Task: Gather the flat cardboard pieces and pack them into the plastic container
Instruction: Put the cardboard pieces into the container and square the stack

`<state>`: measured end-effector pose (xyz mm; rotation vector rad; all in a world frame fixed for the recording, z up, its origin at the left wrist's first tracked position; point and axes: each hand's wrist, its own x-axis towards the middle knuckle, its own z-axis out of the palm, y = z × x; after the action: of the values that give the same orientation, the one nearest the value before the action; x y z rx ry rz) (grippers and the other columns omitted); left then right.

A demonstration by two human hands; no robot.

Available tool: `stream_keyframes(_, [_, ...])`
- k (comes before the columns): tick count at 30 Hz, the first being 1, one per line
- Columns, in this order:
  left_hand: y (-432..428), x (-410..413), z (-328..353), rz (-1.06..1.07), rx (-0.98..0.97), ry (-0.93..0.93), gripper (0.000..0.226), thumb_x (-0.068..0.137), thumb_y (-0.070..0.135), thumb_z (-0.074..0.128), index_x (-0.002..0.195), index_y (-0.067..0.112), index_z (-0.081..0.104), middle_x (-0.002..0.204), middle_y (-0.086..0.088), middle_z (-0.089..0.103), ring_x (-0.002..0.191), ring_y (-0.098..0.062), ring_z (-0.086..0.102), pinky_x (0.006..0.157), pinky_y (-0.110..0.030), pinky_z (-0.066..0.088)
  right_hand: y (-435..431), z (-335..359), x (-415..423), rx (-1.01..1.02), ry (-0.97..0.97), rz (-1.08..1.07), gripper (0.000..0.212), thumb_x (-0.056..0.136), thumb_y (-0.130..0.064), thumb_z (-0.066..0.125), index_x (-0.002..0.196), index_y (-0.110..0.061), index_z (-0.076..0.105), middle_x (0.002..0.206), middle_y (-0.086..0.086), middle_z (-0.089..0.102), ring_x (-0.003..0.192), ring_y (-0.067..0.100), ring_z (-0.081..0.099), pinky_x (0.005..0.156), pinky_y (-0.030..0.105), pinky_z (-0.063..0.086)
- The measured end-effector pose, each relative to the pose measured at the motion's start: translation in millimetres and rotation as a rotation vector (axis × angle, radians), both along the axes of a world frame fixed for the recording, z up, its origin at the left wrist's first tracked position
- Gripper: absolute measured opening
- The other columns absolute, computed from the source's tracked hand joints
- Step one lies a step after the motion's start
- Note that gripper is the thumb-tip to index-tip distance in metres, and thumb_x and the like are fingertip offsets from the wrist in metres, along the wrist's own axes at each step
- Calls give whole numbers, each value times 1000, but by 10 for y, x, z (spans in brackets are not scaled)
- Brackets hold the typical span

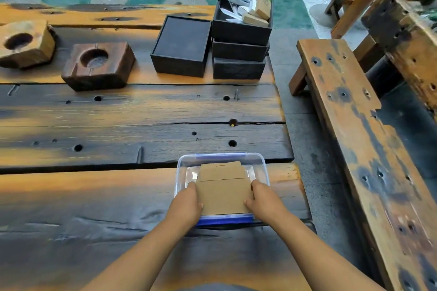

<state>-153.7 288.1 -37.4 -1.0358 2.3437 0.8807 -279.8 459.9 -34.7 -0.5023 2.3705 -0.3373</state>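
Observation:
A clear plastic container (pixel 261 168) with a blue rim stands on the wooden table near its right edge. Flat brown cardboard pieces (pixel 223 192) lie over its opening, tilted, the near end resting on the front rim. My left hand (pixel 186 205) grips the cardboard's left edge and my right hand (pixel 266 201) grips its right edge. A narrower cardboard flap (pixel 221 170) shows at the far end, inside the container.
Black boxes (pixel 181 47) stand at the table's far right, one stack topped with paper and small cartons (pixel 248 4). Two wooden blocks with round hollows (pixel 97 65) sit at the left. A wooden bench (pixel 354 137) runs along the right.

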Motion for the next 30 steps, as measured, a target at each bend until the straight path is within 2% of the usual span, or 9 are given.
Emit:
stream_keyframes(4, [-54,-111,58,27,10,-26,54,87,15,54,138,9,38,129,-16,53,109,-34,60,87,-39,51,-25,77,-50,-24,-94,-54,47,81,-30,64,122,-13,49,115,9,59,101,27,60,84,36,51])
stream_keyframes(8, [-154,-258,135,-9,62,-56,51,84,27,64,129,12,44,139,-15,42,110,-32,59,86,-33,47,-120,141,-128,-51,-117,-36,65,79,-37,68,134,-18,39,129,8,45,111,28,56,90,36,48])
stream_keyframes(11, [-213,-377,165,-33,105,-77,63,79,36,74,130,13,45,135,-11,46,111,-26,58,90,-33,48,-204,139,-203,17,-179,-8,73,77,-41,72,136,-19,34,135,9,40,113,28,56,89,36,50])
stream_keyframes(16, [-268,-540,115,-113,160,-149,65,76,42,77,127,11,50,130,-7,56,116,-23,56,94,-31,46,-296,42,-281,69,-218,16,78,75,-43,75,136,-17,34,139,9,38,117,26,53,92,36,50])
stream_keyframes(20, [-349,-632,67,-114,250,-187,70,75,42,79,133,15,52,132,-4,61,118,-22,58,101,-33,47,-353,-19,-381,91,-259,39,79,72,-45,77,133,-17,38,136,7,41,113,23,54,84,31,49])
stream_keyframes(24, [-407,-661,-1,-117,327,-226,74,73,41,81,136,17,51,133,-3,61,120,-22,58,107,-38,46,-366,-78,-466,70,-375,-8,79,70,-40,80,135,-22,39,128,3,54,107,21,57,83,32,52])
stream_keyframes(27, [-441,-672,-49,-124,309,-267,76,72,47,80,134,14,50,131,-3,61,113,-20,58,100,-33,47,-376,-67,-503,52,-440,-32,79,68,-39,81,135,-28,41,125,0,56,101,18,59,68,26,50])
stream_keyframes(30, [-473,-665,-67,-137,323,-272,75,71,49,80,131,13,52,125,-2,62,102,-18,57,90,-28,46,-379,-53,-530,41,-461,-17,71,69,-41,80,130,-31,46,105,-10,56,81,4,55,52,19,42])
